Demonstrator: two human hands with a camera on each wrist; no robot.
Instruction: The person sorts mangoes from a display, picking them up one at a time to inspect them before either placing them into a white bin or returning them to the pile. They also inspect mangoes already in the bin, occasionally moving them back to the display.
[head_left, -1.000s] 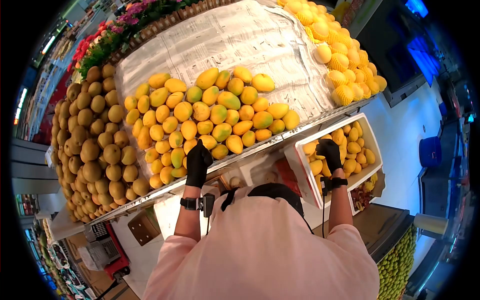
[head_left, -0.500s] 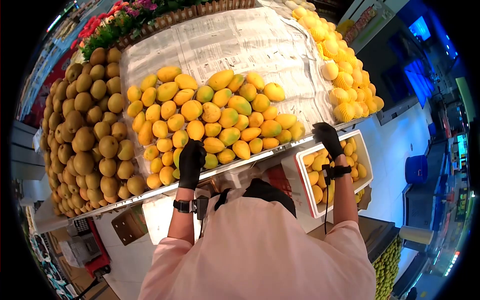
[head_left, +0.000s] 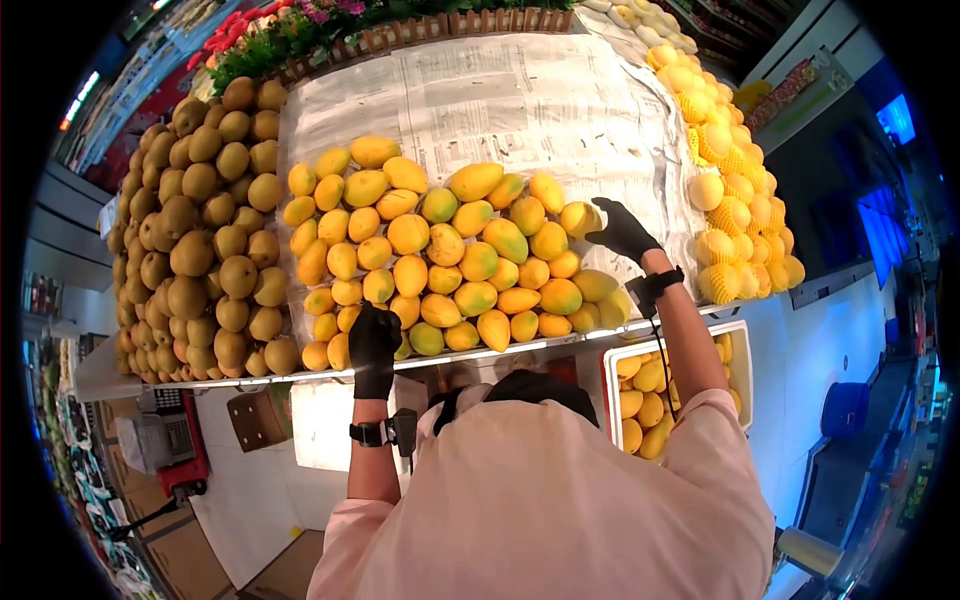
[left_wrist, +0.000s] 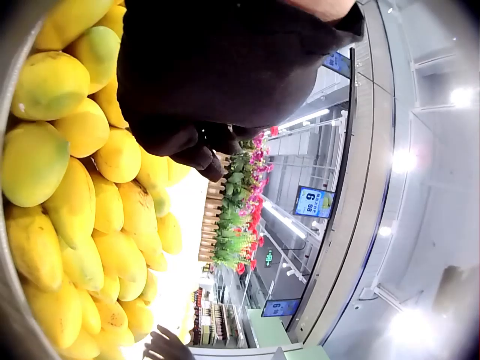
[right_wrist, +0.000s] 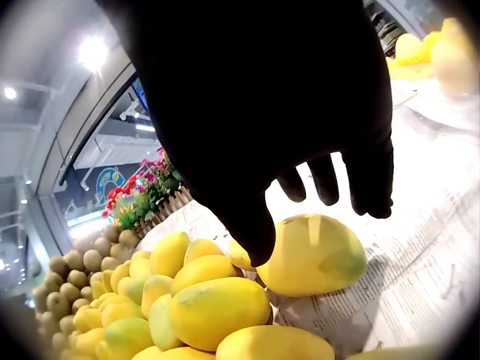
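The right hand reaches to the far right corner of the mango pile. Its fingers are spread and nearly straight over one mango, not closed around it. In the right wrist view this mango lies on the newspaper at the edge of the pile, and the hand seems to touch it only lightly.

Behind the pile, the newspaper gives much open room. The brown fruit borders the pile on the left, and the netted yellow fruit lies to the right.

The left hand lies on the front row, just at the metal front edge of the counter. Its fingers are bent, and I cannot tell if they grip a fruit. A white crate stands below the edge.
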